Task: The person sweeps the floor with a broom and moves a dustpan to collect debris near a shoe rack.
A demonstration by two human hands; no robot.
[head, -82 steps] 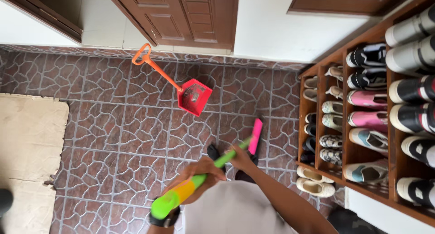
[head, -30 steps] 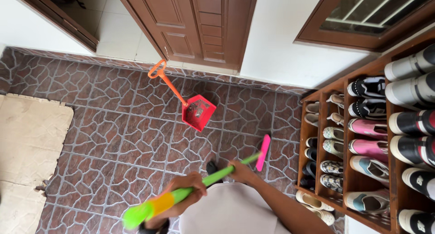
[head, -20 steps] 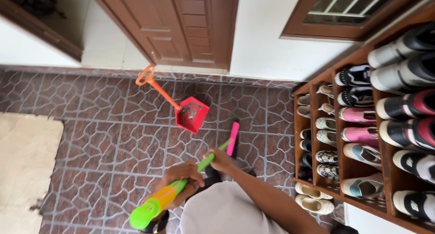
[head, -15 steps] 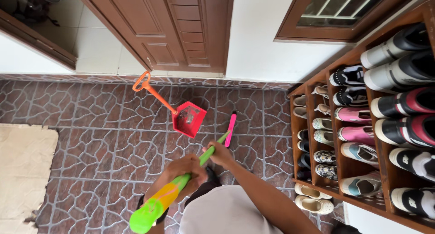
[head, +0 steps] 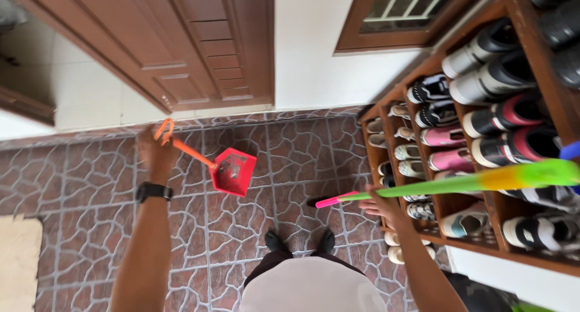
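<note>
Near the left centre of the frame the left hand (head: 154,150) is stretched out over the tiled floor (head: 90,185) and sits at the looped top of the orange handle (head: 181,146) of a red dustpan (head: 232,172). The hand is motion-blurred, so whether its fingers are closed round the loop or only touching it cannot be told. A black wristwatch (head: 153,192) sits on that arm. The dustpan's scoop rests on the floor just right of the hand, at the middle of the frame, with the handle slanting up-left to the hand.

At the right centre, the right hand (head: 380,204) is closed around the green shaft of a broom (head: 447,186). The shaft lies almost level across the right of the frame: its pink head points left, above the floor, and its green and yellow end reaches the right edge in front of the wooden shoe rack (head: 483,137). The two hands are well apart, the dustpan between them. The person's black shoes (head: 300,242) stand at lower centre. A brown door (head: 199,40) fills the upper left.
</note>
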